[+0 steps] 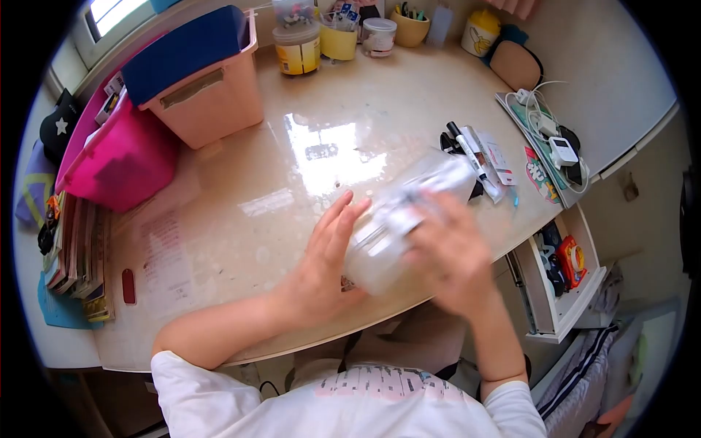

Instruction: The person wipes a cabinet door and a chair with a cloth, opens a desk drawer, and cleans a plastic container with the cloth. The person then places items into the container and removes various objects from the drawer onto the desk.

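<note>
A clear plastic container or bag (376, 252), smeared by motion, is at the desk's front edge between my hands. My left hand (328, 255) is beside its left side, fingers raised and apart, the palm facing it. My right hand (453, 255) is blurred over the right side, its fingers against a whitish crumpled thing (420, 197) that I cannot make out clearly. Just beyond, to the right, lie a black-and-white marker (467, 146) and other pens in clear packaging.
A pink bin (120, 164) and a peach box (212, 102) stand at the back left, books (77, 255) at the left edge. Jars (298, 51) line the back. Cables (540, 117) lie on a folder at the right, above an open drawer (580, 292).
</note>
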Motion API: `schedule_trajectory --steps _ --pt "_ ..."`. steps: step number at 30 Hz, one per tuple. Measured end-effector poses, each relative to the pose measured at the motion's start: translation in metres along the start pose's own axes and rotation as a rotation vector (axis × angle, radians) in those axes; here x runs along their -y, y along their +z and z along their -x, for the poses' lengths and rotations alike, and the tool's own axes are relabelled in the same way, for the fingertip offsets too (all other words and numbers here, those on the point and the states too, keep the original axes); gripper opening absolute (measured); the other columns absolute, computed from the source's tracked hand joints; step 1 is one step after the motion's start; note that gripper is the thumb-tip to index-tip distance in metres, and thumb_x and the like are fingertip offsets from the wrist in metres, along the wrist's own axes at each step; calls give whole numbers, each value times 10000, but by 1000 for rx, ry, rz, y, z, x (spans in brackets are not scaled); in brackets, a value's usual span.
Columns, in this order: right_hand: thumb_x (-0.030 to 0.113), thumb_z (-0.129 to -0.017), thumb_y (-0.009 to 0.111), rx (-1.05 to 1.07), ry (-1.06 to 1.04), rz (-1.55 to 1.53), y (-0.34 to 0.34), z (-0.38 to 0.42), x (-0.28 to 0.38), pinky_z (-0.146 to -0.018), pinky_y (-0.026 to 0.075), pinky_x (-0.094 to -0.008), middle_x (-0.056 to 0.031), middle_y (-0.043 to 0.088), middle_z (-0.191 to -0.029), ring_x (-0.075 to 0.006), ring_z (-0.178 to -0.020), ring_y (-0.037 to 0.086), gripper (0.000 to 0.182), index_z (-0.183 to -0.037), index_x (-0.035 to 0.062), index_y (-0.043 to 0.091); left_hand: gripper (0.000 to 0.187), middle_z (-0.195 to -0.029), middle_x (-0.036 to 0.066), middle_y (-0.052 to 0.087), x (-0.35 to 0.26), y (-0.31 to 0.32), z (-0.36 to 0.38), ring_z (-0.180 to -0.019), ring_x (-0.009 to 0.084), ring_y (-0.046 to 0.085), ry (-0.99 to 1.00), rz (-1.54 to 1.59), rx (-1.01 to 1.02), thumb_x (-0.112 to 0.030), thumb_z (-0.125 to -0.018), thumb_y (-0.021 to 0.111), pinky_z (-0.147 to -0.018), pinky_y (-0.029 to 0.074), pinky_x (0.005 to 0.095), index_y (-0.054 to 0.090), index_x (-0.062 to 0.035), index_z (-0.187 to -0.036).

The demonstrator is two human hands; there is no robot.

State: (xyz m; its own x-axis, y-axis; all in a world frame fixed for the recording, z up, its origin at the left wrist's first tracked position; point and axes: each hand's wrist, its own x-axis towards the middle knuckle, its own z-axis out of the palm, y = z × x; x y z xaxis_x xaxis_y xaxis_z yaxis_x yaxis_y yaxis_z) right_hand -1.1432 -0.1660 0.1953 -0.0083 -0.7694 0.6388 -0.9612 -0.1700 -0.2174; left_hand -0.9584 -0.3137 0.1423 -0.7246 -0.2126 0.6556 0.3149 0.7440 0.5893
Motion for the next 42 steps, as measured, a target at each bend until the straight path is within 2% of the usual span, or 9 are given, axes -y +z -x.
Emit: schedule_trajectory --steps 15,19,21,26,29,30,32,38,42 --pt "188 -917 693 -145 -169 -206 34 7 11 -1087 466 -475 -91 733 -1198 -288 -1197 662 112 -929 87 739 1173 -1511 241 406 -4 -5 -1 -1351 424 434 -7 -139 51 -32 -611 891 -1114 396 494 228 35 -1576" --pt "151 -953 666 -378 100 -34 25 2 -50 -1045 483 -478 -169 726 -1142 -337 -1133 673 122 -989 66 744 1171 -1482 224 408 -7 -6 -8 -1351 415 432 -13 -162 34 -43 -597 894 -1108 404 495 255 7 -1578" --pt "139 -995 623 -472 653 -341 26 -1 -48 -1029 496 -459 -180 714 -1175 -369 -1155 655 157 -1063 66 744 1151 -1474 215 399 -11 -10 -13 -1355 417 425 -3 -204 78 -36 -585 897 -1110 405 490 290 -31 -1563" --pt "79 -925 656 -343 40 -182 61 18 13 -1092 458 -511 -203 666 -1289 -405 -1301 572 239 -1152 44 722 1080 -1472 213 399 -7 -13 -8 -1356 423 421 -139 -201 82 -50 -529 921 -1119 401 478 381 -81 -1464" --pt "100 -955 611 -249 -19 -151 56 16 -9 -1097 454 -507 -213 660 -1294 -399 -1306 566 274 -1207 52 709 1119 -1450 199 426 0 -19 -11 -1365 350 441 -274 -123 56 -87 -510 952 -1123 402 438 354 -62 -1455" --pt "137 -974 590 -135 281 -199 52 16 -21 -1101 452 -492 -199 661 -1301 -392 -1316 559 303 -1247 58 694 1119 -1450 199 426 3 -19 -13 -1365 350 441 -275 -124 66 -87 -510 952 -1123 402 438 354 -62 -1455" --pt "143 -972 596 -203 291 -124 48 7 -36 -1102 452 -483 -188 665 -1298 -381 -1323 558 312 -1259 60 686 1110 -1409 161 472 8 -17 -14 -1335 282 482 -546 210 -50 -94 -552 950 -1117 406 409 320 -52 -1465" --pt "167 -980 587 27 -62 -308 48 6 -6 -1131 423 -483 -194 656 -1315 -351 -1331 555 257 -1163 16 686 1111 -1316 128 537 17 -16 -19 -1268 255 531 -514 324 -68 -107 -580 931 -1094 422 397 280 -55 -1478" --pt "126 -945 626 -134 178 -23 47 -15 -63 -1143 412 -486 -149 672 -1316 -352 -1301 583 251 -1160 26 711 1154 -1319 133 545 32 -20 -7 -1267 258 539 -550 207 -30 -138 -561 945 -1102 419 394 269 -54 -1493"
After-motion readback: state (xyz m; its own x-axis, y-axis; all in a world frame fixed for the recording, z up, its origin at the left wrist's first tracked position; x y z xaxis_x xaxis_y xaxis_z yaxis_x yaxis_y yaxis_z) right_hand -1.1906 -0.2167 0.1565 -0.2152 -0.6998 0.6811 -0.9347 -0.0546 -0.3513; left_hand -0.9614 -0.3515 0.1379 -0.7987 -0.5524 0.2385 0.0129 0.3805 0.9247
